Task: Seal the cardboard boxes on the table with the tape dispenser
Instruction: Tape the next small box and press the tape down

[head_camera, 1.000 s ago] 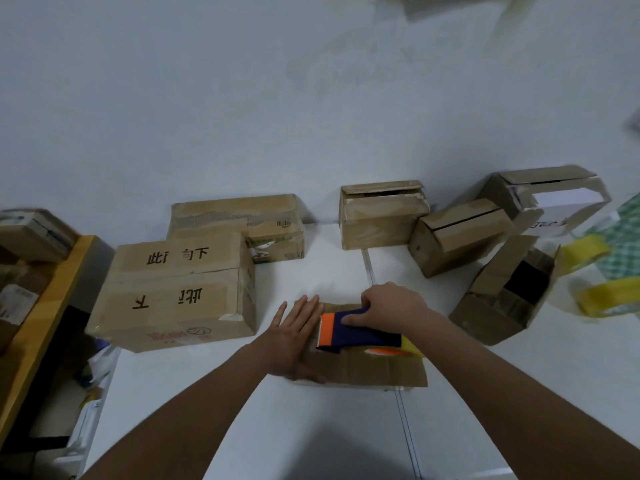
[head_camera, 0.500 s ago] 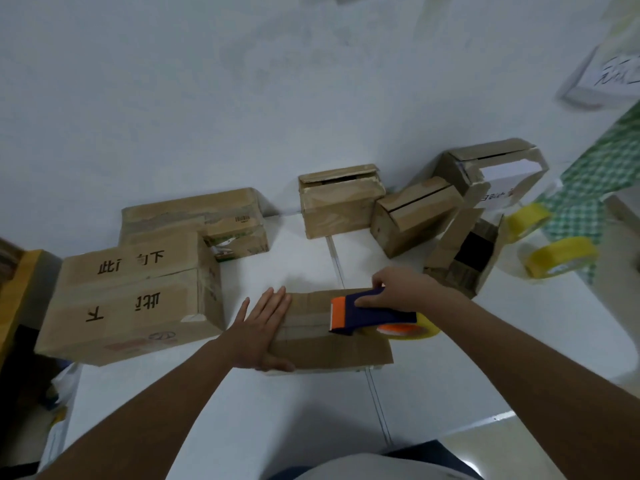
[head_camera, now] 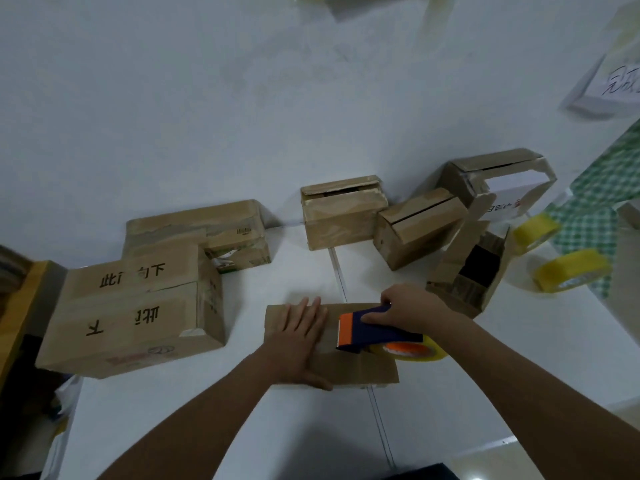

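Note:
A flat cardboard box (head_camera: 356, 368) lies on the white table (head_camera: 311, 420) in front of me. My left hand (head_camera: 299, 336) presses flat on the box's left half, fingers straight. My right hand (head_camera: 410, 308) grips the blue tape dispenser (head_camera: 372, 332) with an orange front and a yellow tape roll. The dispenser's front sits on the box top, right of my left hand. A strip of tape seems to run along the top under my left hand.
A large box with black characters (head_camera: 135, 313) stands at the left, another box (head_camera: 204, 230) behind it. Two small boxes (head_camera: 341, 213) (head_camera: 420, 228), a box with white paper (head_camera: 498, 178) and an open box (head_camera: 471, 275) stand at the back right. Two yellow tape rolls (head_camera: 571, 273) lie right.
My right hand has drawn the dispenser to the right along the box top. My left hand stays pressed on the left half. The camera view has shifted.

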### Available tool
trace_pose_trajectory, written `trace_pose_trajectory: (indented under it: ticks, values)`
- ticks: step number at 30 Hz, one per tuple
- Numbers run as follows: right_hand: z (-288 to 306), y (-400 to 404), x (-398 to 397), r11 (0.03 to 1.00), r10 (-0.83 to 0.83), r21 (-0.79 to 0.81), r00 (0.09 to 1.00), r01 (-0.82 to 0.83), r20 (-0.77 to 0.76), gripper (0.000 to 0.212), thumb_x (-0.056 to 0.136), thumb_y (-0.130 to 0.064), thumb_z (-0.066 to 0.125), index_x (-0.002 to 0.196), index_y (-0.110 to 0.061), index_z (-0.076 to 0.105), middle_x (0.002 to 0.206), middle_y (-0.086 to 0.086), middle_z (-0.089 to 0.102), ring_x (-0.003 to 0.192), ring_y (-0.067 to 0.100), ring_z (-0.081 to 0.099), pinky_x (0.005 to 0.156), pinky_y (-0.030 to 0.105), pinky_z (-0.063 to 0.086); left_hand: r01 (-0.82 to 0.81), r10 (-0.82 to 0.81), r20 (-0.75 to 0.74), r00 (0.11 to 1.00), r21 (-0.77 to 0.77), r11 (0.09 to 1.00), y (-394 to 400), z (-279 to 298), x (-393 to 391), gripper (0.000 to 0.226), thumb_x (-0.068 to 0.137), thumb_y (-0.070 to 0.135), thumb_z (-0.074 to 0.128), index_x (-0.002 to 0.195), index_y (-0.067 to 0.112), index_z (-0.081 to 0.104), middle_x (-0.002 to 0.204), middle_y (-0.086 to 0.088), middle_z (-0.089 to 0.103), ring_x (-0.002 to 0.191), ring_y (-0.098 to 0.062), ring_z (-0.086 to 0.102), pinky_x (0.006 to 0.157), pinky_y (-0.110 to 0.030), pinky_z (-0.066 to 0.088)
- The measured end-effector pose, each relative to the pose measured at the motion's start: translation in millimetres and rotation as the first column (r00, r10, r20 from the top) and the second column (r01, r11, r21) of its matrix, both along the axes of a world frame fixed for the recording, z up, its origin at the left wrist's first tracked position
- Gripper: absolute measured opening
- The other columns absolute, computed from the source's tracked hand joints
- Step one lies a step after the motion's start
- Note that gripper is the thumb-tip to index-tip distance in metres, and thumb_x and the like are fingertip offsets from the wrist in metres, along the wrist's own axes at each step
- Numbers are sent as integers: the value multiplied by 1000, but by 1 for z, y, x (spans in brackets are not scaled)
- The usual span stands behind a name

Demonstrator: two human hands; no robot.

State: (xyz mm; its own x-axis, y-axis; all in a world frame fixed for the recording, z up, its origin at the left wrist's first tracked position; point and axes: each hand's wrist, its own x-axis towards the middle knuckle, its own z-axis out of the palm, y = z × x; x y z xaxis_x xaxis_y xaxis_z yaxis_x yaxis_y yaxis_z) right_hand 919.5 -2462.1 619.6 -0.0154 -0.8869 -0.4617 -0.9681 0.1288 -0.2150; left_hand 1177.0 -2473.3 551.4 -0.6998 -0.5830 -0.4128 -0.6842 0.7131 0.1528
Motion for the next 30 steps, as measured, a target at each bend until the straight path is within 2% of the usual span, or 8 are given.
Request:
trace_pose_trajectory:
  ticks: [4, 8, 11, 13, 16, 19, 25, 30]
  values:
    - [6, 3, 12, 1000, 2, 29, 1000, -2, 9, 55, 76, -78, 52, 88, -24, 57, 78, -7, 56, 71, 8, 54, 57, 23, 40, 18, -18, -13, 1000, -11, 1000, -4, -7, 16, 136, 64, 97, 41, 151, 19, -28, 157, -5, -37, 144, -26, -35, 117, -50, -19]
    - [2, 6, 47, 999, -30, 35, 998, 27, 64, 61, 77, -78, 51, 90, -20, 62, 81, -3, 59, 72, 13, 59, 67, 29, 52, 81, -81, 26, 996, -36, 996, -21, -9, 56, 138, 60, 102, 34, 150, 20, -31, 156, -4, -38, 143, -21, -37, 118, -51, -18]
    - [3, 5, 63, 1000, -21, -11, 1000, 22, 23, 58, 79, -75, 52, 88, -18, 61, 77, -2, 57, 69, 14, 56, 58, 27, 43, 104, -101, 61, 993, -35, 994, -28, -5, 63, 140, 58, 103, 34, 150, 19, -30, 155, -4, -40, 142, -22, -38, 117, -48, -21]
    - [5, 4, 65, 1000, -20, -16, 1000, 20, 4, 56, 80, -74, 53, 87, -18, 60, 75, -3, 55, 67, 12, 54, 55, 26, 38, 103, -103, 31, 994, -22, 994, -24, -2, 48, 140, 57, 104, 34, 151, 20, -29, 156, -4, -40, 142, -22, -38, 115, -48, -22]
    - [3, 6, 66, 1000, -17, -12, 1000, 17, 7, 56, 80, -73, 53, 87, -18, 60, 75, -3, 56, 68, 13, 55, 58, 27, 42, 114, -114, -40, 993, -8, 993, -12, -5, 32, 133, 61, 101, 34, 145, 27, -38, 155, -3, -40, 144, -20, -35, 116, -48, -22]
    - [2, 8, 65, 1000, -15, -16, 1000, 15, 16, 56, 80, -73, 53, 90, -18, 60, 75, -4, 55, 67, 12, 54, 60, 27, 43, 89, -91, -67, 994, -29, 996, -7, -10, 35, 131, 64, 100, 35, 145, 26, -37, 157, -1, -38, 146, -19, -32, 118, -50, -18]
    - [4, 10, 49, 998, -5, 56, 997, 1, 74, 58, 79, -74, 54, 99, -20, 61, 87, -2, 59, 77, 14, 58, 65, 29, 47, 76, -79, -64, 995, -44, 996, -9, -14, 34, 134, 64, 101, 34, 150, 20, -30, 157, 1, -38, 146, -17, -32, 118, -48, -19]
    - [1, 30, -15, 987, -111, 133, 985, 93, 130, 55, 78, -73, 57, 100, -23, 60, 88, -5, 56, 77, 11, 57, 63, 25, 47, 78, -79, -24, 997, -56, 995, -8, -14, 34, 136, 64, 101, 31, 150, 13, -28, 156, -1, -39, 145, -16, -34, 116, -47, -24]
